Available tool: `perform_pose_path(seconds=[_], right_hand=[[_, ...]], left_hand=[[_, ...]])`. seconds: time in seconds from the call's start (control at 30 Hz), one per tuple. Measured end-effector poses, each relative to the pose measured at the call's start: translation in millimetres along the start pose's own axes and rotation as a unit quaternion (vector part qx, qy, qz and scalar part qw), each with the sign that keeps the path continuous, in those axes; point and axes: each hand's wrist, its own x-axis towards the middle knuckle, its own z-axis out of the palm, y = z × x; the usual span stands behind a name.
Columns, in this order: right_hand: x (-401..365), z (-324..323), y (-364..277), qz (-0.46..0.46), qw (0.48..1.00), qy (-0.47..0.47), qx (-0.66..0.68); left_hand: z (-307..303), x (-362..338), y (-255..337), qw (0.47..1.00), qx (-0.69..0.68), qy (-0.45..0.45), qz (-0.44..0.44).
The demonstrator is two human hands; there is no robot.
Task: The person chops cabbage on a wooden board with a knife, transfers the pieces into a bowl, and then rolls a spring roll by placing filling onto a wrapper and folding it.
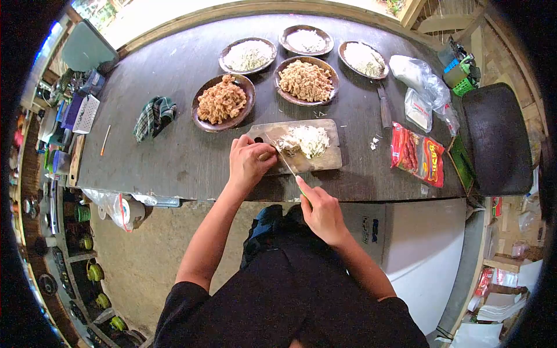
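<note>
A wooden cutting board (326, 159) lies near the table's front edge, with a pile of pale shredded food (306, 141) on it. My right hand (322, 213) is closed around the green handle of a knife (286, 163), whose blade reaches up and left over the board. At the board's left end, my left hand (250, 160) has its fingers curled beside the blade; what they hold, if anything, is hidden. Beyond the board stand a bowl of reddish-brown pieces (222, 101) and a bowl of light-brown pieces (305, 80).
Three plates of pale shreds (249, 55) stand farther back. A second knife (384, 109), plastic bags (419, 87) and a red packet (418, 155) lie right. A checked cloth (155, 118) and thin stick (105, 140) are left. A dark chair (499, 139) stands at the right.
</note>
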Motion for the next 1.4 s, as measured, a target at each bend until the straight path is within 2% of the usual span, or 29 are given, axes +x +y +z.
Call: perform_pose_path(seconds=[0.37, 0.53, 0.63, 0.73, 1.03, 1.4], right_hand=[[10, 9, -1, -0.011, 0.998, 0.005, -0.065], [10, 3, 1, 0.026, 0.999, 0.030, 0.030], [3, -3, 4, 0.022, 0.999, 0.019, 0.041], [-1, -2, 3, 0.001, 1.000, 0.008, 0.030], [15, 2, -5, 0.026, 0.999, -0.015, -0.021], [4, -1, 0, 0.020, 1.000, 0.008, 0.017]], left_hand=[[1, 2, 2, 1.000, 0.017, -0.010, -0.004], [-2, 2, 4, 1.000, 0.004, 0.002, 0.005], [-2, 2, 3, 1.000, -0.007, -0.007, -0.002], [-3, 3, 1, 1.000, -0.005, -0.018, -0.006], [-2, 3, 1, 1.000, -0.002, -0.018, -0.008], [-1, 1, -3, 1.000, 0.007, -0.011, 0.013]])
